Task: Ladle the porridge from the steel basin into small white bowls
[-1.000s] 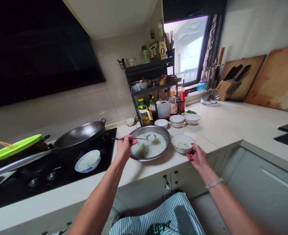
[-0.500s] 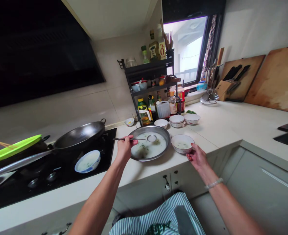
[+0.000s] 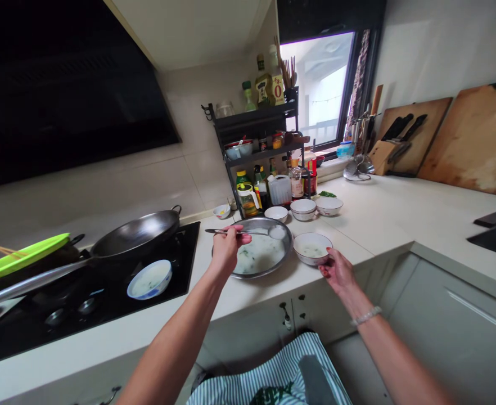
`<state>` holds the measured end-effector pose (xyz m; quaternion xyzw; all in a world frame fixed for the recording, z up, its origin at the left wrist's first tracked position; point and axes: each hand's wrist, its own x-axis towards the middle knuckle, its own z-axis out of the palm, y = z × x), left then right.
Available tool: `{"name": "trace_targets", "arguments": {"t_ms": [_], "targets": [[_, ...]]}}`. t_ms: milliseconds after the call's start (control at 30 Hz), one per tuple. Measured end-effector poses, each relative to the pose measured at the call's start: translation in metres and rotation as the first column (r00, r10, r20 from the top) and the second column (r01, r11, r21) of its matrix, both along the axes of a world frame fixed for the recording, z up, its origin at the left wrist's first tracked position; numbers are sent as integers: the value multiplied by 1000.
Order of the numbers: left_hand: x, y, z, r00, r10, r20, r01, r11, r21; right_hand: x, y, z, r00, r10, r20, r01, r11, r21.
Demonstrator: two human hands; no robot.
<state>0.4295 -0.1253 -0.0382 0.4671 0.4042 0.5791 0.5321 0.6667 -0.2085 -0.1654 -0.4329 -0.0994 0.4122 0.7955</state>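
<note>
My left hand (image 3: 228,247) is closed round the handle of a metal ladle (image 3: 276,232), held over a wide steel basin (image 3: 289,247). White soup with green bits (image 3: 258,256) fills the basin, and the ladle's head is above its right part. My right hand (image 3: 336,268) grips the near right rim of a small white bowl (image 3: 299,259) just right of the basin. Some of the same soup lies in that bowl. Behind it stand several white bowls (image 3: 303,210) near the rack.
On the left, a wok (image 3: 136,233) and a blue-white bowl of soup (image 3: 150,279) sit on the black stove (image 3: 104,298). A black rack (image 3: 256,115) of bottles is behind the basin. Knife block (image 3: 383,157) and cutting boards (image 3: 476,140) stand back right.
My left hand has moved right with the ladle, whose head has shifted right toward the small bowl. My right hand still holds that bowl in about the same place.
</note>
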Motion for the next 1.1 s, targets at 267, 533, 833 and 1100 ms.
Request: {"name": "trace_targets", "arguments": {"t_ms": [267, 533, 833, 1100], "targets": [[42, -20, 5, 979, -193, -70, 200, 971, 128, 0, 0, 1, 1000, 10, 7, -10, 1000, 4], [56, -45, -25, 807, -244, -537, 518, 729, 447, 0, 0, -1, 1000, 9, 7, -10, 1000, 10], [44, -56, -32, 640, -53, -766, 723, 376, 579, 1, 2, -4, 1000, -11, 1, 11, 1000, 13], [52, -32, -42, 967, -251, -34, 254, 956, 145, 0, 0, -2, 1000, 3, -5, -3, 1000, 12]]}}
